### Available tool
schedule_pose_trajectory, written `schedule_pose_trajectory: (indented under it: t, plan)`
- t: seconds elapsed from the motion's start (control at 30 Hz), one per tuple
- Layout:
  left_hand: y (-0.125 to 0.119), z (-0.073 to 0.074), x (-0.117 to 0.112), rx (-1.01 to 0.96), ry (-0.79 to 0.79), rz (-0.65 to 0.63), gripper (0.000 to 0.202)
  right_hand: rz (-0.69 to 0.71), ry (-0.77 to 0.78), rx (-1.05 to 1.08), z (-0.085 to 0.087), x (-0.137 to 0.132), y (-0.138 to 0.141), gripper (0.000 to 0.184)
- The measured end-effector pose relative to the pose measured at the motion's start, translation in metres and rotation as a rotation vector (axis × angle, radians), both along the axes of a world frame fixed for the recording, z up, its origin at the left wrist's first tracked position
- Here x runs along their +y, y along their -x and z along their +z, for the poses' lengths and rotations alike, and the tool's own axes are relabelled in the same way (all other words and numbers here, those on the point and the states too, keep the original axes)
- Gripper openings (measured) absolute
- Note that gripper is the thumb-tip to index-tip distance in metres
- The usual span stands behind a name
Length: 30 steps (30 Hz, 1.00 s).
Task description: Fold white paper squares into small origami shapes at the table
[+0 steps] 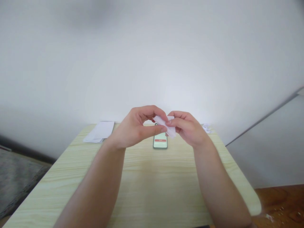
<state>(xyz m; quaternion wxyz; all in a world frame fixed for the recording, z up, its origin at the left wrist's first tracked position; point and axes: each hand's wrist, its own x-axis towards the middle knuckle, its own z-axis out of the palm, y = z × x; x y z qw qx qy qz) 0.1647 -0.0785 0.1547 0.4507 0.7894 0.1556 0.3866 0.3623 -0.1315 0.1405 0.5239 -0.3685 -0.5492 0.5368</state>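
Note:
A small piece of white paper (171, 130), apparently folded, is held up above the far part of the table. My left hand (140, 126) pinches its left side between thumb and fingers. From the other side, my right hand (187, 128) grips the same paper, its thumb pressed on the front. Below and behind the paper lies a phone (160, 144) with a lit screen, its upper part mostly covered by my hands and the paper.
The pale wood-grain table (152, 183) stands against a white wall (152, 57). White paper sheets (102, 130) lie stacked at the far left. Some crumpled white paper (207, 128) sits at the far right corner. Small scraps (269, 217) lie on the brown floor.

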Motion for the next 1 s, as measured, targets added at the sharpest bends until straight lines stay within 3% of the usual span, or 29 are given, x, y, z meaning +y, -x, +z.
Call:
schedule_pose_trajectory:
  t: [0.37, 0.57, 0.77, 1.0]
  plan:
    - [-0.01, -0.016, -0.013, -0.091, 0.161, -0.026, 0.016, 0.042, 0.028, -0.104, -0.003, -0.007, -0.006, 0.005]
    - [-0.007, -0.022, -0.008, -0.184, 0.13, 0.126, 0.019, 0.031, -0.006, -0.153, 0.006, -0.016, -0.009, 0.02]
    - [-0.007, -0.019, -0.011, -0.196, 0.11, 0.174, 0.021, -0.157, -0.098, -0.304, 0.013, -0.026, -0.005, 0.026]
    - [-0.01, -0.016, -0.014, -0.229, 0.162, 0.144, 0.023, -0.186, -0.112, -0.343, 0.01, -0.026, -0.005, 0.03]
